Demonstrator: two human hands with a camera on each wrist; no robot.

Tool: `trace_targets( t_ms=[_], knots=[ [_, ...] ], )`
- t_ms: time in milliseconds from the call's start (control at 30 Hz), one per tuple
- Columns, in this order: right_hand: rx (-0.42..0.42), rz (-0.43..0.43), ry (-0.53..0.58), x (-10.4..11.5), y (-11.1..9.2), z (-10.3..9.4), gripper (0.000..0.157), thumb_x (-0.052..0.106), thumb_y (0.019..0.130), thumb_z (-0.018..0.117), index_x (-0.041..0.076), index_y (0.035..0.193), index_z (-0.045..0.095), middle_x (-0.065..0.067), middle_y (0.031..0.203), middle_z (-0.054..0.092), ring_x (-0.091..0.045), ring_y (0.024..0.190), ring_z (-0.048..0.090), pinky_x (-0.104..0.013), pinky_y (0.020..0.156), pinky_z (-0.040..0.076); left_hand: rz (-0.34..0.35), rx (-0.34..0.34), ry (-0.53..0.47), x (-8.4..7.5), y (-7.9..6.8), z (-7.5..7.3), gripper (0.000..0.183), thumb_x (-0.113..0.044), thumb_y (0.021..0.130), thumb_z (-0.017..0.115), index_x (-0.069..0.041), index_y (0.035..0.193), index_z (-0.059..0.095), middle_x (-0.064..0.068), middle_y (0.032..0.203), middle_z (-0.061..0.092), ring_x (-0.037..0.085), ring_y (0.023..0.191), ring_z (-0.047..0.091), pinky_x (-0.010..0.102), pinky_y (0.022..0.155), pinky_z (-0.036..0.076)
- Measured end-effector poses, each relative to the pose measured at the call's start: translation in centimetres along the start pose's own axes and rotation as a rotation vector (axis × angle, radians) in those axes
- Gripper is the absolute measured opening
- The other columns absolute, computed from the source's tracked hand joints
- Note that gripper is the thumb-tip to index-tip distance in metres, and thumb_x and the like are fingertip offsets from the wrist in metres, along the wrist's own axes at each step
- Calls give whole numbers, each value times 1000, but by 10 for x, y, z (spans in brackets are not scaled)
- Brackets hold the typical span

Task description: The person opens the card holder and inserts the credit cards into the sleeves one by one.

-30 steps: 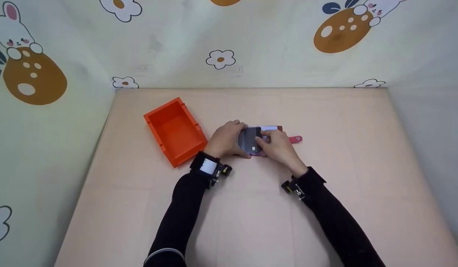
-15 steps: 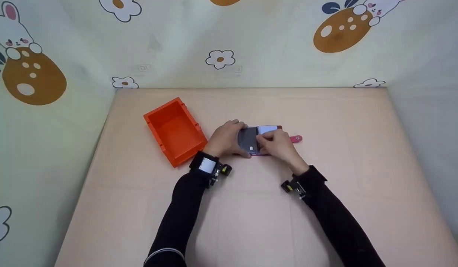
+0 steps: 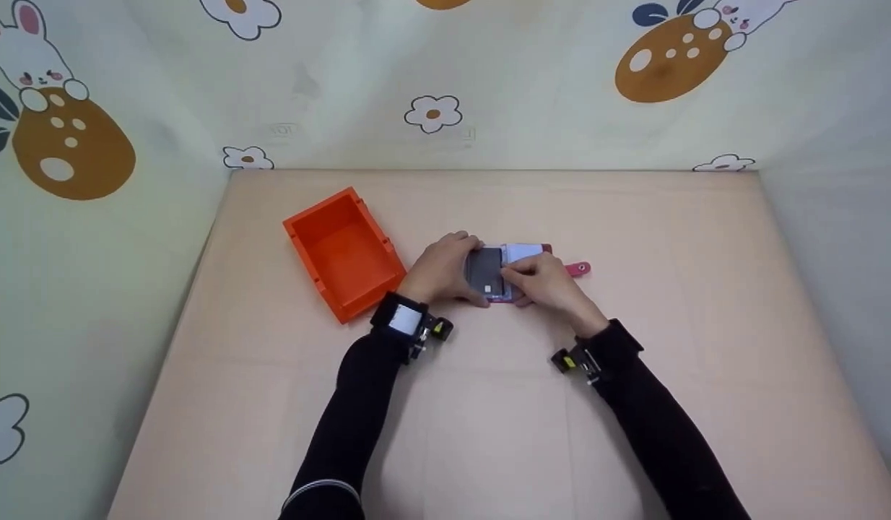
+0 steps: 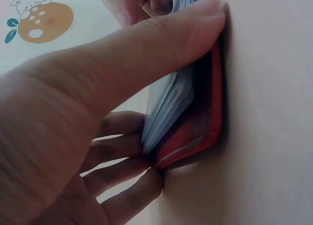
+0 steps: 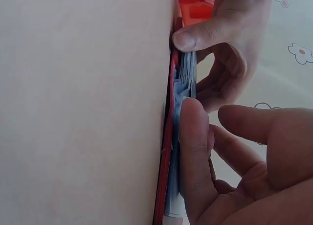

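Note:
A red card holder [image 4: 188, 149] lies opened flat on the table, with several clear sleeves [image 5: 187, 73] standing between its covers. A dark card [image 3: 484, 269] with a small white square sits in the top sleeve. My left hand [image 3: 442, 270] grips the holder's left end, thumb on the near edge and fingers on the far edge. With bent fingers, my right hand [image 3: 548, 282] pinches at the dark card's right edge; the exact contact is hidden. To the right of it, a white insert [image 3: 523, 251] shows on the opened half, and a red strap with a snap [image 3: 578, 269] sticks out.
An orange bin [image 3: 348, 256] stands on the table just left of my left hand, its right side near the wrist. Behind the table rises a patterned wall cloth [image 3: 344, 94]. The pale tabletop [image 3: 489, 433] stretches toward me between both forearms.
The dark card has slid a little left, deeper into its sleeve, and more of the white insert shows. My right hand has shifted slightly right; the left keeps its grip.

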State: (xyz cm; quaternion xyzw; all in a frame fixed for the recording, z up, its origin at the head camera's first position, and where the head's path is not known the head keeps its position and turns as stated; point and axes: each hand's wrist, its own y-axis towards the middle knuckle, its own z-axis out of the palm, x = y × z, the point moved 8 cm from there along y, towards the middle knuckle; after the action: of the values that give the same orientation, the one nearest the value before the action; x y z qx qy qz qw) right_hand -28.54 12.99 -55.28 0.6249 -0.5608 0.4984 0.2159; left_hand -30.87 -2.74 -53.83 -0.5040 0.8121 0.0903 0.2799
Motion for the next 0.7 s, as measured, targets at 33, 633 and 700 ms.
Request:
trace_targets(
  t_ms=[33, 633, 700],
  knots=[
    [-1, -8, -14, 0, 0, -1, 31, 19, 103, 64, 0, 124, 74, -23, 110, 72, -13, 61, 71, -26, 58, 60, 2, 2, -3, 0, 0, 0, 91, -44, 66, 98, -11, 141, 58, 7, 127, 60, 23, 110, 55, 39, 100, 51],
    [-56, -97, -564, -2, 1, -38, 78, 34, 77, 92, 18, 146, 60, -20, 115, 70, -27, 90, 57, -36, 74, 43, 26, 18, 0, 0, 2, 1, 89, -42, 66, 98, -10, 138, 57, 6, 123, 60, 23, 113, 52, 38, 100, 51],
    [-58, -64, -586, -6, 1, -44, 79, 35, 75, 93, 20, 145, 62, -19, 115, 70, -27, 91, 57, -36, 75, 43, 20, 23, -1, 1, 1, 1, 89, -42, 66, 98, -10, 139, 56, 6, 123, 60, 22, 114, 52, 38, 100, 51]
  ],
)
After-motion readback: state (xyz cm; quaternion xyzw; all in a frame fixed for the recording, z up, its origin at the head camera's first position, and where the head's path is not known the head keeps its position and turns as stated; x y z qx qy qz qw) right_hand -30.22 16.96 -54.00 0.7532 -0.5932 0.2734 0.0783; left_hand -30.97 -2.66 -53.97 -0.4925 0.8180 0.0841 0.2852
